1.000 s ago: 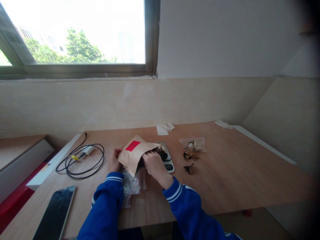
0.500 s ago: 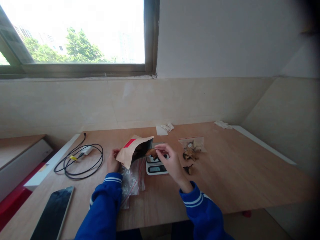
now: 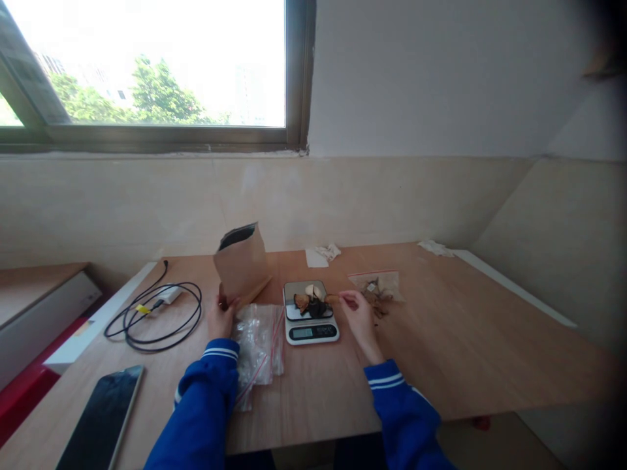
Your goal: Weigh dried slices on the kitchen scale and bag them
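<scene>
My left hand (image 3: pixel 223 316) is closed on the lower left part of a brown kraft paper bag (image 3: pixel 241 264), which stands nearly upright with its dark mouth open at the top. Just past the right edge of a white digital scale (image 3: pixel 312 332), my right hand (image 3: pixel 360 321) pinches a thin brown dried piece (image 3: pixel 334 298). Several dried pieces (image 3: pixel 313 304), dark, brown and one pale, lie on the scale's plate. Clear zip bags (image 3: pixel 258 339) with red seal lines lie between my left wrist and the scale.
Behind my right hand lies a clear zip bag (image 3: pixel 392 284) with dried pieces (image 3: pixel 376 303) in and by it. A coiled black cable (image 3: pixel 200 307) and a phone (image 3: pixel 100 418) are on the left. Crumpled tissue (image 3: pixel 329 250) sits along the wall.
The paper bag has gone from tilted over the scale to upright, further left. My right hand has moved right, away from the bag's mouth, leaving the scale's plate in view.
</scene>
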Demonstrator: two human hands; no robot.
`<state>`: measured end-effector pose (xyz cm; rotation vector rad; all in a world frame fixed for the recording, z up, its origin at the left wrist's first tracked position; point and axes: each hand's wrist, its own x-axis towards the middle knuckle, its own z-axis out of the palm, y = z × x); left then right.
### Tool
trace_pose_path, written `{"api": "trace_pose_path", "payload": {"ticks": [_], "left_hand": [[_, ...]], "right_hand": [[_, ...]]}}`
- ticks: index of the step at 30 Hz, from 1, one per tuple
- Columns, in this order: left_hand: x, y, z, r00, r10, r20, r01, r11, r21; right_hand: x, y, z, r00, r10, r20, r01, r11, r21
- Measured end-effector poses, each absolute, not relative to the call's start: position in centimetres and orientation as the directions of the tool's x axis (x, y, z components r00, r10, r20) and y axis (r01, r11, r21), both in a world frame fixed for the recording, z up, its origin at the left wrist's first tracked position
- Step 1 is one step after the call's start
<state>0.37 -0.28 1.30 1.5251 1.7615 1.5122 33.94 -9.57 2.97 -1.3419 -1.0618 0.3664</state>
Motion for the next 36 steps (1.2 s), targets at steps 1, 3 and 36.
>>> {"api": "trace_pose_path", "payload": {"ticks": [1, 3, 36], "left_hand": [[0.4, -0.2, 1.3, -0.359, 0.865, 0.35, 0.465, -0.159, 0.871], [0.4, -0.1, 1.2, -0.36, 0.862, 0.358, 0.441, -0.18, 0.879], [0.5, 0.0, 0.8, -0.326, 0.854, 0.407, 0.278, -0.325, 0.904]], "right_hand": [[33.8, -9.6, 2.8, 0.507, 0.759, 0.408, 0.34, 0.259, -0.904], [33.4, -9.6, 2.5, 0.483, 0.774, 0.409, 0.341, 0.264, -0.902], [31.0, -12.8, 2.2, 0.216, 0.771, 0.599, 0.73, 0.28, -0.623]]}}
